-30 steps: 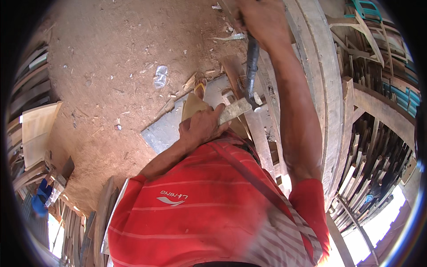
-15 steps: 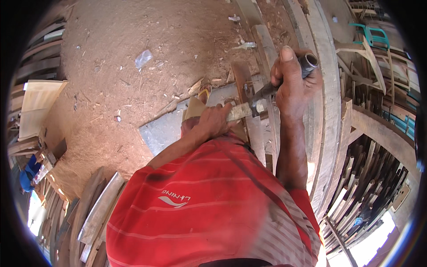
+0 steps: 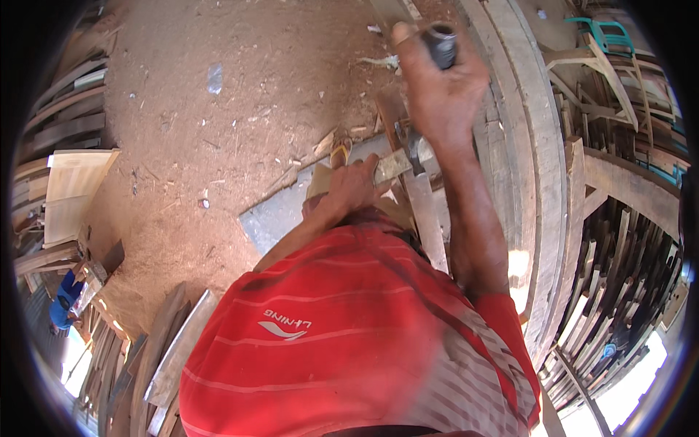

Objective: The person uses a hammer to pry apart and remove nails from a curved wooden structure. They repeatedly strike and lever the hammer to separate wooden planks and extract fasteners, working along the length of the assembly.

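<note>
My right hand [image 3: 445,91] is closed around the dark round handle [image 3: 442,47] of a hammer-like tool, raised at the right with the handle's end facing up. Most of this tool is hidden behind the fist. Lower and to the left, my left hand [image 3: 354,186] grips a short pale wooden block [image 3: 393,166]. Against the block's right end sits a dark metal piece [image 3: 420,154]; I cannot tell whether it belongs to the tool. Beneath both runs a narrow brown board [image 3: 426,218], slanting away from me.
Long timber beams [image 3: 539,182] run along my right side. A grey sheet [image 3: 273,218] lies on the dirt floor under the work. Stacked planks [image 3: 175,342] stand at the lower left. A green plastic chair [image 3: 610,36] and more lumber [image 3: 619,284] are at the right. A person in blue [image 3: 65,298] is far left.
My right hand has moved up and left with the handle, away from the wooden block. My left hand stays on the block. The view has shifted slightly.
</note>
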### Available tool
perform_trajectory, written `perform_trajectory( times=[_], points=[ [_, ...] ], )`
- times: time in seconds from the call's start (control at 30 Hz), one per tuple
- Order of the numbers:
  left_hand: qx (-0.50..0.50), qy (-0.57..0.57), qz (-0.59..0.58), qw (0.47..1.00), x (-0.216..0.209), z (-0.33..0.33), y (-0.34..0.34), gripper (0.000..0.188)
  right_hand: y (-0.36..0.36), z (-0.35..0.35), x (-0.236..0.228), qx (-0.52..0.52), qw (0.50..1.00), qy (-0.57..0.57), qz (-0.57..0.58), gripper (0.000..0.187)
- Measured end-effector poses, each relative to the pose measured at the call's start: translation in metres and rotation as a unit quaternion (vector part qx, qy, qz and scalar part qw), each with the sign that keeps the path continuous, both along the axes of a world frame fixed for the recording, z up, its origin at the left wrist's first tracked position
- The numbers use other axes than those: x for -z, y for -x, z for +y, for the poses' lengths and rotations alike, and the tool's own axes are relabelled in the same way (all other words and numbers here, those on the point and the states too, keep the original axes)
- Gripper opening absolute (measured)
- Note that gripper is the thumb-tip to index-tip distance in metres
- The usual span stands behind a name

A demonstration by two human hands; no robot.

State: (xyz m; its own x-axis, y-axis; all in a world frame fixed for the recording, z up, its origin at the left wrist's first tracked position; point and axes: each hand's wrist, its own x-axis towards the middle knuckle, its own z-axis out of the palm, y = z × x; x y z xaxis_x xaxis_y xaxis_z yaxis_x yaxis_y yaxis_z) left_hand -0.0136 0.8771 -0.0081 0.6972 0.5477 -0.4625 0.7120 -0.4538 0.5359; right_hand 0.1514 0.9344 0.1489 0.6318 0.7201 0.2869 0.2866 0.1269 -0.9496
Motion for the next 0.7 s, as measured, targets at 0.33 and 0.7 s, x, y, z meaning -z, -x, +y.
perform_trajectory(
  times=[0.33,0.7],
  points=[
    [0.011,0.050,0.045,0.998,-0.010,-0.008,-0.003,0.068,0.022,-0.038,-0.010,-0.021,0.999,0.012,-0.034,0.023],
    [-0.006,0.019,0.010,1.000,0.009,-0.015,-0.006,0.072,0.005,-0.071,-0.012,-0.015,0.996,-0.066,0.064,0.026]
  ],
)
